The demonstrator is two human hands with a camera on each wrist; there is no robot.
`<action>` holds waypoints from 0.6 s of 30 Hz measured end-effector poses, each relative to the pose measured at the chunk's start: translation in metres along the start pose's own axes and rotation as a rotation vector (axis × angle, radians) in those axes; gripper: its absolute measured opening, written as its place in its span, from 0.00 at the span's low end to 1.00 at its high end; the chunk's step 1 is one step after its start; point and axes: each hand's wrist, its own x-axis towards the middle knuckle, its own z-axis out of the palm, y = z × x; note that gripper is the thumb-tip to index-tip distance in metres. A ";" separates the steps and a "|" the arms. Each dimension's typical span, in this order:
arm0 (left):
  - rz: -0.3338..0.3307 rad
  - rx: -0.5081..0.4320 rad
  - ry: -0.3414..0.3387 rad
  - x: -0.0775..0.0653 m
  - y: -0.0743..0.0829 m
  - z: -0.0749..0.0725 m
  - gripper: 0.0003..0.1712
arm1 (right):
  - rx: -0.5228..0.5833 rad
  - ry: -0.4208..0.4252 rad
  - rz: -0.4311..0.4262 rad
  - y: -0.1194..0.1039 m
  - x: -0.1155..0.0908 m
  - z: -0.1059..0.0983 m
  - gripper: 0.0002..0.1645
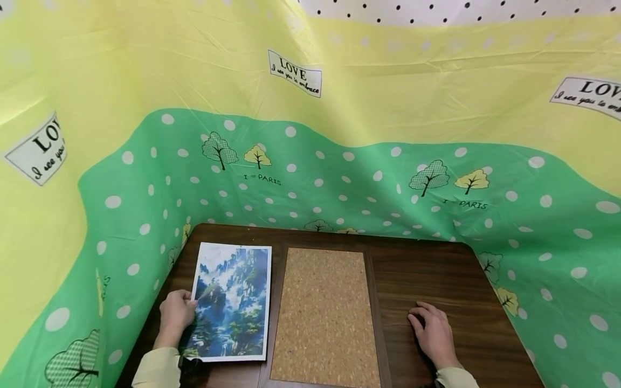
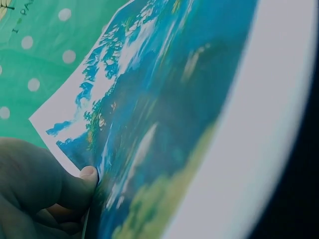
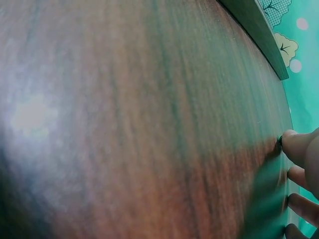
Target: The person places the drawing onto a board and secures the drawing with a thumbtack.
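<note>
My left hand (image 1: 176, 315) pinches the left edge of a landscape print (image 1: 233, 302) with blue misty mountains and green trees in a white border. In the left wrist view, the thumb (image 2: 88, 173) lies over the face of the print (image 2: 144, 114); the fingers behind are partly hidden. To the right of the print lies a brown cork panel (image 1: 327, 318), with neither hand on it. My right hand (image 1: 434, 331) rests on the table, fingers loosely bent and holding nothing. Its fingertips (image 3: 294, 172) meet the wood in the right wrist view.
The dark wooden table (image 1: 412, 269) has rounded far corners. A patterned curtain (image 1: 339, 183) in green and yellow hangs close around its back and sides. Dark strips (image 1: 375, 318) border the cork panel.
</note>
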 end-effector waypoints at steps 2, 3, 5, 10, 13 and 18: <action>0.010 -0.002 -0.005 -0.001 0.003 0.003 0.08 | 0.000 0.002 0.001 0.000 0.000 0.001 0.05; 0.013 -0.007 -0.008 -0.001 0.005 0.005 0.08 | 0.000 0.002 0.001 0.001 0.000 0.001 0.05; 0.011 -0.021 -0.019 -0.003 0.009 0.009 0.08 | 0.003 0.003 0.001 0.001 0.000 0.001 0.05; -0.005 -0.052 -0.046 -0.007 0.019 0.019 0.07 | 0.011 0.008 0.000 0.000 0.000 0.001 0.04; -0.006 -0.064 -0.054 -0.009 0.024 0.026 0.07 | 0.014 0.015 -0.003 0.000 0.000 0.001 0.04; -0.004 -0.084 -0.062 -0.014 0.031 0.035 0.07 | 0.023 0.031 -0.012 0.001 0.000 0.001 0.05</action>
